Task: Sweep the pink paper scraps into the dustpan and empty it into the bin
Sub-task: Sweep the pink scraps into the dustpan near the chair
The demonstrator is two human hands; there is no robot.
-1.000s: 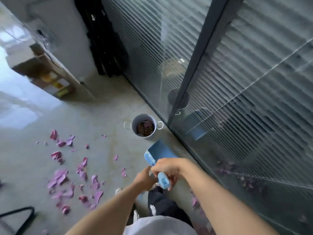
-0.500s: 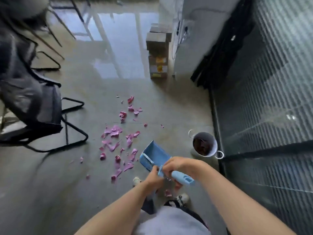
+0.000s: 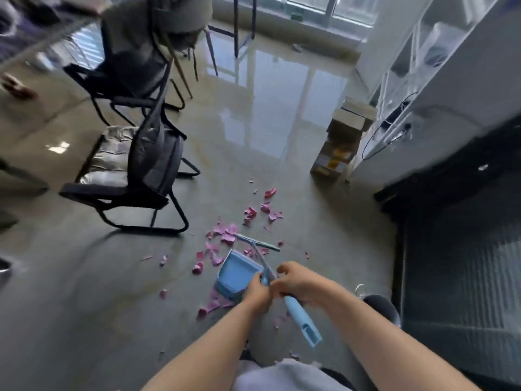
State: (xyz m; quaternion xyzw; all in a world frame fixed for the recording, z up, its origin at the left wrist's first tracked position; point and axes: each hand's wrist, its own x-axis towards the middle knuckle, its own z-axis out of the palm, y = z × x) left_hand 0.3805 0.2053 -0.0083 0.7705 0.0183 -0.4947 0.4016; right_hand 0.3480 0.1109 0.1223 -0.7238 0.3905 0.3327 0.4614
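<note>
Pink paper scraps [image 3: 225, 234] lie scattered on the grey floor ahead of me and around my feet. The blue dustpan [image 3: 235, 273] hangs tilted just above them. Its long blue handle [image 3: 303, 320] runs back under my right hand [image 3: 297, 283], which grips it. A thin sweeper with a T-shaped head [image 3: 258, 243] sticks out over the pan's front. My left hand [image 3: 255, 292] is closed at the base of its shaft, touching my right hand. The bin [image 3: 379, 304] shows only as a dark rim at the right, behind my right forearm.
Two black cantilever chairs [image 3: 146, 165] stand to the left, the near one close to the scraps. Stacked cardboard boxes [image 3: 338, 145] sit against a white shelf unit [image 3: 423, 94] on the right. A dark glass wall [image 3: 465, 263] runs along the right side.
My view has swung left from the glass wall to the open room, so the bin has slid to the right edge. The sweeper now juts out in front of the dustpan.
</note>
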